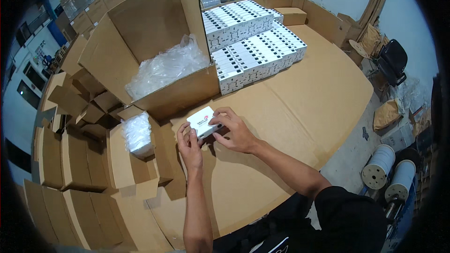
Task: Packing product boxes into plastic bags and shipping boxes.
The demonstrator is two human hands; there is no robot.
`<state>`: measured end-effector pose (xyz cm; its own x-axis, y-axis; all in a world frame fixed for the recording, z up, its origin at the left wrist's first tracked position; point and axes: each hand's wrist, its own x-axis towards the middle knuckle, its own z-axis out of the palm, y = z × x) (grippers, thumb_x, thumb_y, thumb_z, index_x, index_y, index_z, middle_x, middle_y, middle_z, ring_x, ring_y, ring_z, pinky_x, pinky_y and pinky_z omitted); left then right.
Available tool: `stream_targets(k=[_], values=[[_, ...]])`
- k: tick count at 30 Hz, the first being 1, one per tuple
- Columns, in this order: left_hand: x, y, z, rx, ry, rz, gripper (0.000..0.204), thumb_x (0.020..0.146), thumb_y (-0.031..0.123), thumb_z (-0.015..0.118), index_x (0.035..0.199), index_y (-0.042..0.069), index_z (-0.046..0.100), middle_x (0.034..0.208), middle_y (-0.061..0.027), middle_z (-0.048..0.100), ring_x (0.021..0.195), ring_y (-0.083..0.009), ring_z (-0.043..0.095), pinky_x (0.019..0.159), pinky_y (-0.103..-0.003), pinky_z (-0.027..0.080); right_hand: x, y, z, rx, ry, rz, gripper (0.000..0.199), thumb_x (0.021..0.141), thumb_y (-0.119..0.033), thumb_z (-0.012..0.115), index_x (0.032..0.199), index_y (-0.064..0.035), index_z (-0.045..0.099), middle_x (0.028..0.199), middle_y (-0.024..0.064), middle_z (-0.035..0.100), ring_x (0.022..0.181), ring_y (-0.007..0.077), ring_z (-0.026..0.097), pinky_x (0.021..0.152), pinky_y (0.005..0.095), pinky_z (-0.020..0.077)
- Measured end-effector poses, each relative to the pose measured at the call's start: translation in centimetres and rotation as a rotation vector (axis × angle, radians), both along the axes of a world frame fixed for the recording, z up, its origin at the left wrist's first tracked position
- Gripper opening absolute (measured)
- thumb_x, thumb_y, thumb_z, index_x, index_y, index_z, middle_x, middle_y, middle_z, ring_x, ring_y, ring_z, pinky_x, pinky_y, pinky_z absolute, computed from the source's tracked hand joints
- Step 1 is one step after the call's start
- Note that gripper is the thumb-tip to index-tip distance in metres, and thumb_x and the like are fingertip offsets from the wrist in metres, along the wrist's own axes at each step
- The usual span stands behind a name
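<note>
A small white box (202, 120) with a red mark on its top is held between my two hands, just above the cardboard-covered table. My left hand (190, 145) grips its near left edge with thumb and fingers. On the other side my right hand (236, 132) has its fingers closed over the right edge and top. To the left, an open brown carton (161, 164) holds items wrapped in clear plastic (138, 133). Beyond my hands stands a large open cardboard box (176, 91) with a heap of clear plastic bags (171, 68) inside.
Stacked rows of white boxes (262, 56) stand on the far table (300, 93). Several open brown cartons (84, 157) crowd the left side. A black chair (393, 61) and cable spools (378, 166) are on the floor at right. A small brown box (290, 16) sits at the back.
</note>
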<state>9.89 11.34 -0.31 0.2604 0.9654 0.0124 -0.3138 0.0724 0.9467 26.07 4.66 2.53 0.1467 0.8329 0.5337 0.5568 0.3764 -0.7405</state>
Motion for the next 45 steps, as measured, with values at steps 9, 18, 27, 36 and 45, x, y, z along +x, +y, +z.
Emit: stream_targets(k=[9,18,27,36,45], values=[[0.2,0.8,0.4,0.105,0.204,0.000,0.047,0.100,0.004,0.059,0.143,0.001,0.040,0.119,-0.0155,0.063,0.114,-0.0204,0.061,0.100,-0.033,0.049,1.4,2.3,-3.0,-0.211,0.374,0.010,0.015,0.091,0.002,0.066,0.104,0.0020,0.058,0.115,0.0137,0.060,0.098,0.0181,0.067,0.079,0.0295,0.0583],[0.5,2.3,0.4,0.352,0.422,0.017,0.048,0.096,-0.002,0.061,0.141,-0.002,0.043,0.128,-0.0208,0.061,0.120,-0.0230,0.060,0.102,-0.036,0.050,1.6,3.3,-3.1,-0.152,0.426,-0.063,0.031,0.090,0.005,0.065,0.117,0.0020,0.051,0.107,0.0163,0.066,0.103,0.0242,0.069,0.088,0.0363,0.0564],[0.4,2.3,0.4,0.345,0.400,-0.009,0.045,0.095,-0.005,0.061,0.136,0.001,0.044,0.123,-0.0195,0.064,0.118,-0.0222,0.062,0.098,-0.036,0.051,2.5,3.2,-2.7,-0.172,0.338,-0.031,0.037,0.089,0.007,0.064,0.123,0.0017,0.052,0.111,0.0193,0.068,0.105,0.0286,0.069,0.091,0.0386,0.0554],[-0.1,2.1,0.4,0.280,0.439,-0.035,0.052,0.092,0.002,0.068,0.137,0.002,0.042,0.127,-0.0203,0.062,0.120,-0.0266,0.061,0.102,-0.038,0.049,2.6,3.0,-2.6,-0.191,0.270,0.014,0.044,0.084,0.009,0.057,0.127,0.0012,0.050,0.114,0.0210,0.067,0.109,0.0317,0.068,0.091,0.0390,0.0550],[-0.8,0.5,3.6,0.545,0.464,0.264,0.038,0.100,0.017,0.056,0.133,-0.001,0.048,0.120,-0.0150,0.058,0.114,-0.0252,0.058,0.102,-0.039,0.046,3.4,2.5,-4.1,-0.141,0.311,-0.140,0.049,0.078,0.013,0.045,0.126,0.0047,0.051,0.121,0.0213,0.062,0.116,0.0314,0.065,0.099,0.0377,0.0537]])
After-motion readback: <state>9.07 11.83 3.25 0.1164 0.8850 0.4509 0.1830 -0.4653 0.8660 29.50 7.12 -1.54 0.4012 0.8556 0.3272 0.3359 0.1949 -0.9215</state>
